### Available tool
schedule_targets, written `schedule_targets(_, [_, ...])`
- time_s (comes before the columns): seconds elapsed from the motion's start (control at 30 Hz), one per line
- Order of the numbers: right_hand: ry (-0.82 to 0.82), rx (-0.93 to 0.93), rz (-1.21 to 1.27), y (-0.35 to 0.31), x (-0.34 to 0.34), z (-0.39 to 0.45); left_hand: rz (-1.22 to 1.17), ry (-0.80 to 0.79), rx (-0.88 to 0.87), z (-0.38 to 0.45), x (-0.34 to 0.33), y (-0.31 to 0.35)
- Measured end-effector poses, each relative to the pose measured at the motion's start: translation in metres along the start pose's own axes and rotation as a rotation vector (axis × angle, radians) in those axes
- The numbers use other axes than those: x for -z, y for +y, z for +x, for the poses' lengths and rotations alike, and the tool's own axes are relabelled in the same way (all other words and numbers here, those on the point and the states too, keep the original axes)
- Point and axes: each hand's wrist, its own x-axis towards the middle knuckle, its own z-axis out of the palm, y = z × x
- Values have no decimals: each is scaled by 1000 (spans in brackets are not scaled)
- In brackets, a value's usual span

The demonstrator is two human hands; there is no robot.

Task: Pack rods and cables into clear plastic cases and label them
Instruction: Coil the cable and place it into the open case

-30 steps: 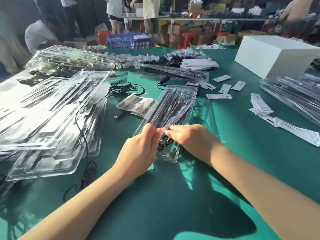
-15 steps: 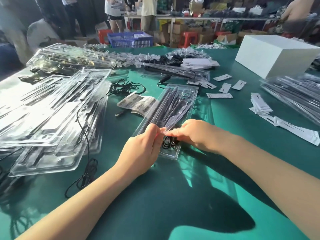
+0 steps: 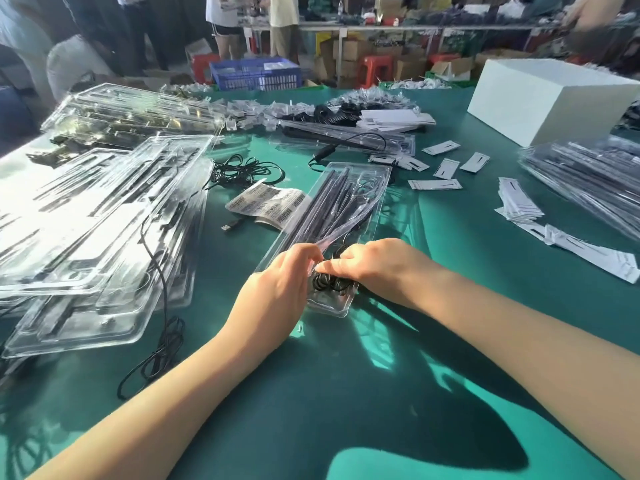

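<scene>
Green-covered worktop (image 3: 346,393), sunlit, in a busy packing room; boxes and stools behind.

Item: clear plastic case (image 3: 332,233), lying lengthwise at centre, lid part raised. Contents: dark rods (image 3: 325,199) along its length; coiled black cable (image 3: 329,284) at the near end, likely being tucked in so the lid can close.

Left hand (image 3: 277,292): fingertips pinching the case's clear lid edge, apparently holding it up.

Right hand (image 3: 377,268): fingers curled down onto the cable, pressing it into its pocket.

Nearby: barcode labels (image 3: 266,204) just left of the case, within reach for labelling; empty cases (image 3: 100,216) stacked at left; loose cable (image 3: 242,171) beyond.
</scene>
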Motion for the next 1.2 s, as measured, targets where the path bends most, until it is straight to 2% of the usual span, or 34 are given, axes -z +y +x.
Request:
schedule_targets(0.1, [-178, -183, 150, 0, 5, 4, -17, 8, 47, 0, 0, 0])
schedule_targets(0.2, [-259, -217, 209, 1, 9, 11, -26, 8, 69, 1, 0, 1])
schedule_targets(0.37, [-179, -42, 87, 2, 13, 6, -19, -12, 69, 0, 1, 2])
schedule_targets(0.53, [-117, 29, 2, 3, 13, 4, -7, -5, 39, 1, -1, 1])
schedule_targets(0.6, [-59, 112, -77, 6, 7, 3, -3, -2, 35, 1, -1, 1])
schedule_targets(0.7, [20, 151, 3, 4, 3, 4, 6, -2, 37, 0, -1, 2])
schedule_targets(0.8, [-53, 94, 124, 5, 6, 14, 18, -16, 4, 0, 2, 4])
schedule_targets(0.9, [119, 56, 322, 10, 2, 8, 17, -22, -19, -1, 3, 7])
schedule_targets(1.03, [218, -24, 662, 10, -14, -3, 72, -83, 4, 1, 4, 14])
schedule_targets(1.13, [345, -107, 653, 5, -26, -7, 185, -92, -84, 3, 4, 16])
schedule_targets(1.2, [360, -194, 604, 8, -30, -9, 202, -115, -121, 3, 3, 17])
